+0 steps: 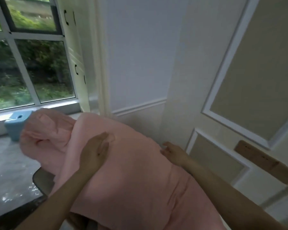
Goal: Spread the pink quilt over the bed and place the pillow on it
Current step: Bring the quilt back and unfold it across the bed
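We see the left hand [96, 150] flat, fingers released, on the pink quilt [131, 171] at the frame centre; the right hand [175, 152] touches its right edge, fingers loosely spread.

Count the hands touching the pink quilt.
2. The left hand lies flat on the quilt near its middle; the right hand touches its right edge.

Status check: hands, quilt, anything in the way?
Left hand flat on the pink quilt, open. Right hand open at its far edge. Quilt bunched at top left beside a blue object. No pillow in view.
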